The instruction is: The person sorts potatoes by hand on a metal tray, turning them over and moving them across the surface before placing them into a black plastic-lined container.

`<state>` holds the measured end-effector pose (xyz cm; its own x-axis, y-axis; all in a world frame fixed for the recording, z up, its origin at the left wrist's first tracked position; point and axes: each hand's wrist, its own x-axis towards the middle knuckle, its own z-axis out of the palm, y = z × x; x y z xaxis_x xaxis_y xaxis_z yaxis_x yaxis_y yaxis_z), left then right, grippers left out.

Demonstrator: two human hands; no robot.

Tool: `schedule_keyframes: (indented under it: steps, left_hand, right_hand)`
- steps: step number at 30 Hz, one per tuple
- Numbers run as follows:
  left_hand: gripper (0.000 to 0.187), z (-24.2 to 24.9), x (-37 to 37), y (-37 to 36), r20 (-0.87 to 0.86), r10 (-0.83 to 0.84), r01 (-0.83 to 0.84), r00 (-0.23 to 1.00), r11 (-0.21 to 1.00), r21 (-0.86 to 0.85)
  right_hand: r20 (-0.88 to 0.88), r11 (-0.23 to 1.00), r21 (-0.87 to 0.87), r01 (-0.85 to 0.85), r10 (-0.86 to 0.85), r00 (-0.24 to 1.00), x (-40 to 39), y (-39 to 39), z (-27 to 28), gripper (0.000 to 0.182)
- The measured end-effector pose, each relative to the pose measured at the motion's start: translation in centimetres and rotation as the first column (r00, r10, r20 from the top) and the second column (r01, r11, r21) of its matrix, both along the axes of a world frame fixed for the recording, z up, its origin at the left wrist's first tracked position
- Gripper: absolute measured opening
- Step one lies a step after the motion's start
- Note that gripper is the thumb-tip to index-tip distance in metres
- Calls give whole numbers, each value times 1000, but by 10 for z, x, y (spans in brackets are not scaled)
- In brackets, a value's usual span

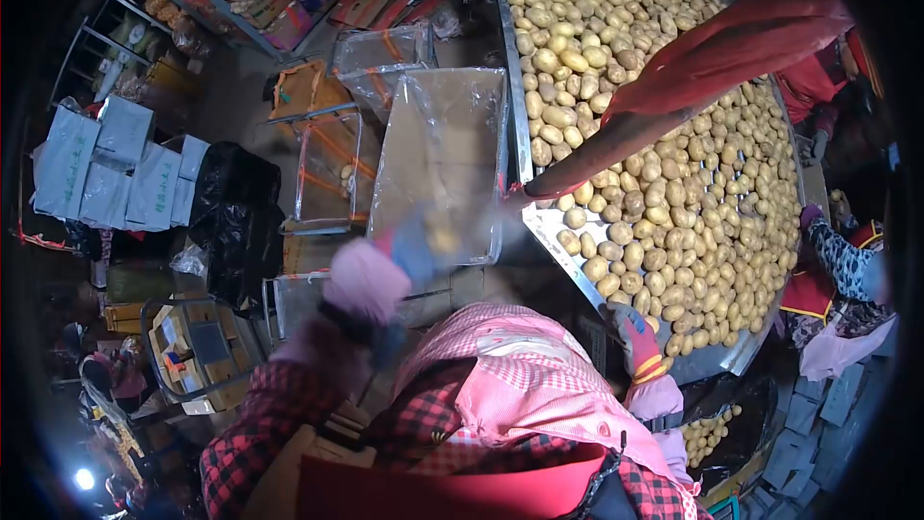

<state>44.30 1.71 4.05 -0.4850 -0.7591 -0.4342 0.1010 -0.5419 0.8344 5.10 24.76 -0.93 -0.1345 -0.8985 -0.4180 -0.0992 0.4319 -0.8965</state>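
Potatoes (664, 193) are spread over a large metal-edged sorting table (570, 268) in front and to the right. At its near corner, my right hand (637, 342), in a grey-and-red glove with a yellow cuff, is closed around a potato (654, 324). My left hand (416, 246), in a blue glove under a pink sleeve cover, reaches out to the left, smeared by motion. A yellowish blur lies just beyond its fingers. Its grip cannot be made out. Close to it stands a plastic-lined box (438, 125).
A red cloth-wrapped post (674, 87) slants over the table. More lined crates (332, 169) stand at left, near stacked white cartons (125, 164) and a metal-framed cart (207, 347). A co-worker's sleeve (842, 255) reaches in at right. Potatoes in a black-lined container (710, 435) sit below.
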Motion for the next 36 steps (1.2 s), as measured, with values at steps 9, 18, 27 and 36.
schedule_keyframes:
  steps: [9, 18, 27, 36]
  left_hand:
    - [41, -67, 24, -141, -431, -130, -118, 893, 856, -503]
    - [57, -36, -129, 24, -357, -554, 659, 752, 635, 403]
    - [58, -77, -215, 7, 470, -365, 594, 804, 445, -670]
    - [72, -90, -372, -18, 727, 186, 746, 661, -268, -610]
  right_hand:
    - [56, 953, -45, 301, -298, 953, -9, 46, -12, 38]
    - [99, 769, 212, 603, -631, 769, 15, 136, 7, 37]
    - [131, 751, 157, 641, -659, 740, -5, 148, -29, 39]
    - [-274, 863, 175, 474, -419, 865, -42, 132, -27, 39]
